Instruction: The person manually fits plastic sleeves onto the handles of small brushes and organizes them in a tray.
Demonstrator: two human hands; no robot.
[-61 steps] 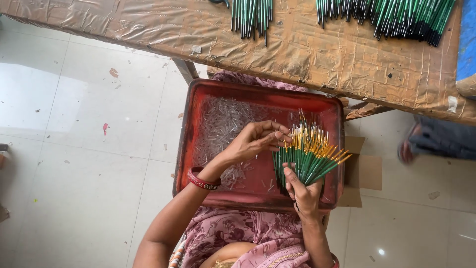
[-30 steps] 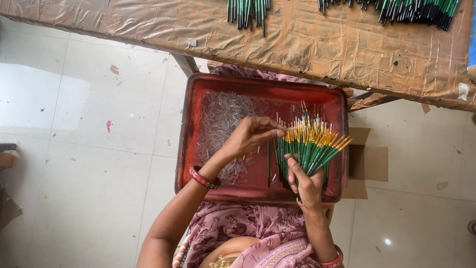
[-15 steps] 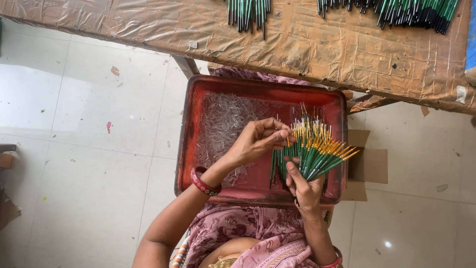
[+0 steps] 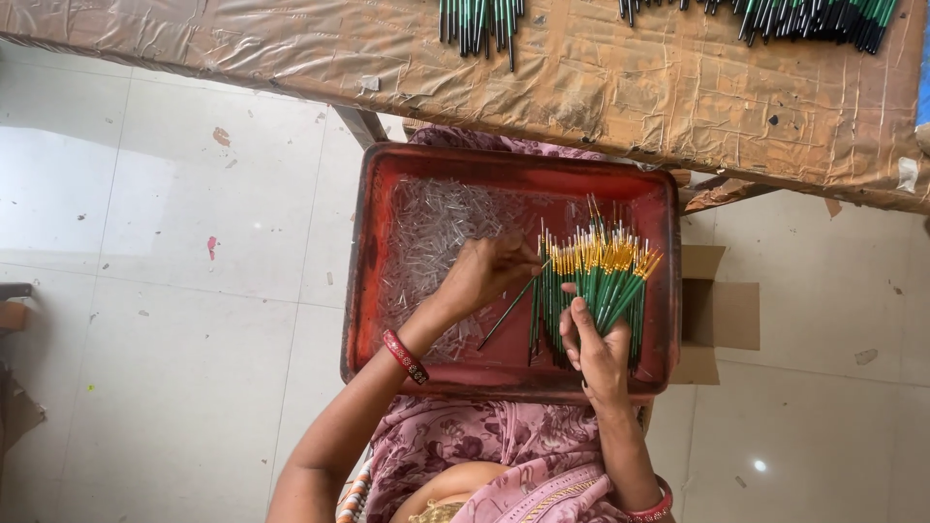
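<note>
A red tray [image 4: 365, 252] rests on my lap. Small clear plastic caps [image 4: 436, 232] are heaped in its left half. My right hand [image 4: 593, 351] grips a fanned bundle of thin green-handled brushes with yellow ferrules [image 4: 601, 276], held upright over the tray's right half. My left hand [image 4: 489, 271] is over the caps, pinching one single green brush [image 4: 506, 315] that slants down to the left, its tip end close to the bundle. A red bangle sits on each wrist.
A table wrapped in brown paper [image 4: 601, 87] runs across the top, with rows of green brushes [image 4: 480, 21] and more green brushes [image 4: 814, 15] on it. An open cardboard box [image 4: 722, 315] stands right of the tray. White tiled floor [image 4: 145, 291] lies to the left.
My left hand has drawn away from the bundle toward the caps, now with a single brush pinched in it. The bundle in my right hand stays in place.
</note>
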